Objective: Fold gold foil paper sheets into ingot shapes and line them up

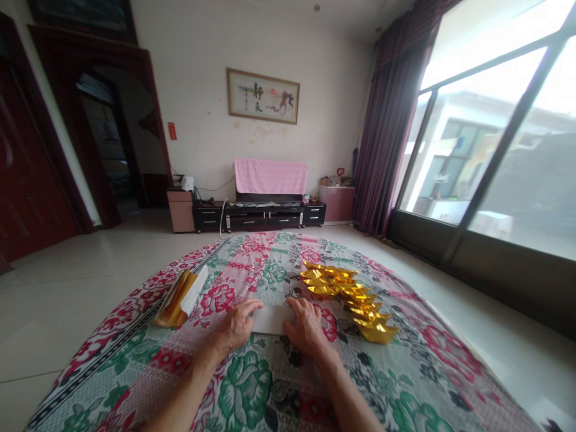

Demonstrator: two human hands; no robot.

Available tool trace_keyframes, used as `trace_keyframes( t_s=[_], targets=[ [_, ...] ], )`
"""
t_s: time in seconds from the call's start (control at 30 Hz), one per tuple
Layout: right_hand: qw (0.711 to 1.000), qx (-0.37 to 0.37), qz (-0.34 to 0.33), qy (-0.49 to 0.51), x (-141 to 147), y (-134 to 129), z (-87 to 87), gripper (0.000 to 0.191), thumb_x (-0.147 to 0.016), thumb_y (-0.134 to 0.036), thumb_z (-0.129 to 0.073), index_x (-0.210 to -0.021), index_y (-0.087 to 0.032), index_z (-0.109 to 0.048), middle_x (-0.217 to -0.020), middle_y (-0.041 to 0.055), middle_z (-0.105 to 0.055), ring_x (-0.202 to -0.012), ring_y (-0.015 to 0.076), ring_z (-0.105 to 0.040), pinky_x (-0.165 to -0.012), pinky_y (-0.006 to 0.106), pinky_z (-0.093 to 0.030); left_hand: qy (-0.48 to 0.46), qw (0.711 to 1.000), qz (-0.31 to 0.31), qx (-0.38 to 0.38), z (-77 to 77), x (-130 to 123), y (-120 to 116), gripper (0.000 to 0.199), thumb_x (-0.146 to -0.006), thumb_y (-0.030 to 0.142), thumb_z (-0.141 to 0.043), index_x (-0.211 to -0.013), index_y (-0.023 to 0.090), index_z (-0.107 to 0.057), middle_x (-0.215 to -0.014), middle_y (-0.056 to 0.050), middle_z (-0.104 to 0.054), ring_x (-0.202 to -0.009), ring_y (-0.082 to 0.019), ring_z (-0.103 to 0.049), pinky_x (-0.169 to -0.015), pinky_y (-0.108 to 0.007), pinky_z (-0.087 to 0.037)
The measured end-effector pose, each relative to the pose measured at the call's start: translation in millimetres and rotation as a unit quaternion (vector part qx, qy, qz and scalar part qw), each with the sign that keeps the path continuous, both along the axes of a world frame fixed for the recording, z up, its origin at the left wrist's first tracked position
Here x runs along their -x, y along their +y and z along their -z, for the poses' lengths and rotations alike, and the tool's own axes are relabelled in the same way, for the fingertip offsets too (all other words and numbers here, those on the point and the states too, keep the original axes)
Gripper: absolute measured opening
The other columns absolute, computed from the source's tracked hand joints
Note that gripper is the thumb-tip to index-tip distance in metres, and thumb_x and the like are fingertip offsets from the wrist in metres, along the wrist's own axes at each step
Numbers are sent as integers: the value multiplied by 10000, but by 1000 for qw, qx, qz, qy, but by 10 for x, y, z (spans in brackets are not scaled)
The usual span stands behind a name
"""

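A white sheet of paper (270, 320) lies flat on the flowered tablecloth (245, 384) in front of me, between my two hands. My left hand (237, 326) grips its left end, fingers curled along the edge. At the opposite end, my right hand (308, 325) holds the paper with thumb and fingers. The paper's underside is hidden. To the right stands a group of several shiny gold foil-paper ingots (377, 331), folded into pointed boat shapes and set close together. A pack of gold paper sheets (176, 300) with a white side showing rests on the left.
The round table's cloth edge (130, 294) curves around the work area. Across the tiled floor (49, 300) stands a low black cabinet (265, 217) with a pink cloth (270, 176) draped above it. Large windows (486, 162) and a purple curtain (382, 132) are on the right.
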State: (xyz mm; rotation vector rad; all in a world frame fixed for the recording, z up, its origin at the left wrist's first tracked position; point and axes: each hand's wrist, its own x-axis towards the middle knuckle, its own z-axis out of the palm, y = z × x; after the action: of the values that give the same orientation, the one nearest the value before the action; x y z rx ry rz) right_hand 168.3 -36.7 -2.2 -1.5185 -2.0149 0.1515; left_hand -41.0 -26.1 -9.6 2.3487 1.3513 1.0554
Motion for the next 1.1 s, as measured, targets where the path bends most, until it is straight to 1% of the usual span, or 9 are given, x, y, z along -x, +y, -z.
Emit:
trace_keyframes(
  t_s=[0.13, 0.3, 0.47, 0.57, 0.67, 0.73, 0.83, 0.9, 1.1],
  targets=[
    [1000, 2, 2, 23, -3, 38, 10, 390, -670, -226, -554, -1058, -244, -586, -982, 53, -589, -941, 222, -511, -834, 331, -302, -12, 1000, -25, -14, 41, 5, 30, 411, -701, 71, -377, -1038, 167, -592, -1099, -71, -608, -1040, -166, -545, -963, -313, -414],
    [999, -5, 18, 46, -4, 53, -40, 219, -689, -166, -527, -851, -235, -658, -867, 41, -616, -860, 204, -541, -780, 306, -327, -53, 997, -51, 21, 33, -5, 18, 431, -737, 129, -411, -1147, 177, -535, -1077, -72, -621, -934, -162, -590, -858, -293, -479],
    [995, -31, -11, 91, -5, 61, -28, 187, -687, -112, -508, -742, -225, -645, -830, 26, -629, -821, 178, -566, -738, 267, -375, -60, 995, -72, 37, 20, -13, 8, 419, -733, 156, -443, -1140, 166, -545, -1045, -84, -629, -911, -170, -590, -842, -304, -481],
    [991, -55, -26, 121, -2, 75, -7, 187, -683, -95, -512, -735, -220, -640, -887, 31, -632, -846, 176, -573, -759, 273, -404, -63, 995, -74, 31, 38, -17, 24, 434, -721, 150, -459, -1146, 173, -541, -1037, -78, -633, -906, -170, -591, -840, -309, -482],
    [984, -101, -32, 146, 9, 87, -18, 166, -696, -106, -525, -751, -213, -641, -1009, 54, -610, -942, 192, -556, -831, 310, -407, -82, 993, -80, 20, 39, -31, 38, 466, -712, 153, -482, -1176, 186, -512, -1052, -69, -629, -890, -165, -603, -821, -307, -495],
    [978, -131, -37, 157, 19, 88, -46, 148, -716, -124, -523, -761, -210, -635, -1052, 63, -591, -988, 199, -538, -865, 336, -401, -88, 993, -80, -14, 15, -47, 37, 412, -703, 150, -504, -1111, 185, -550, -1048, -68, -630, -934, -175, -596, -852, -319, -484],
    [969, -172, -48, 169, 30, 74, -98, 131, -731, -134, -514, -763, -208, -617, -1082, 66, -574, -1023, 201, -520, -895, 361, -391, -70, 991, -74, -88, -46, -72, 17, 178, -714, 145, -520, -855, 183, -623, -1028, -72, -629, -1009, -194, -567, -902, -337, -452],
    [964, -190, -54, 179, 33, 56, -125, 124, -731, -130, -510, -763, -205, -603, -1083, 68, -570, -1033, 201, -514, -902, 366, -389, -50, 989, -68, -120, -83, -85, -2, 107, -732, 140, -518, -744, 186, -615, -1026, -70, -622, -1003, -192, -567, -883, -329, -458],
    [960, -164, -84, 213, 31, 19, -135, 129, -709, -103, -491, -748, -197, -571, -1039, 66, -582, -978, 180, -549, -864, 319, -419, -25, 985, -57, -161, -87, -89, -15, 124, -738, 103, -515, -734, 193, -600, -1024, -60, -613, -981, -180, -571, -859, -312, -468]
  ],
)
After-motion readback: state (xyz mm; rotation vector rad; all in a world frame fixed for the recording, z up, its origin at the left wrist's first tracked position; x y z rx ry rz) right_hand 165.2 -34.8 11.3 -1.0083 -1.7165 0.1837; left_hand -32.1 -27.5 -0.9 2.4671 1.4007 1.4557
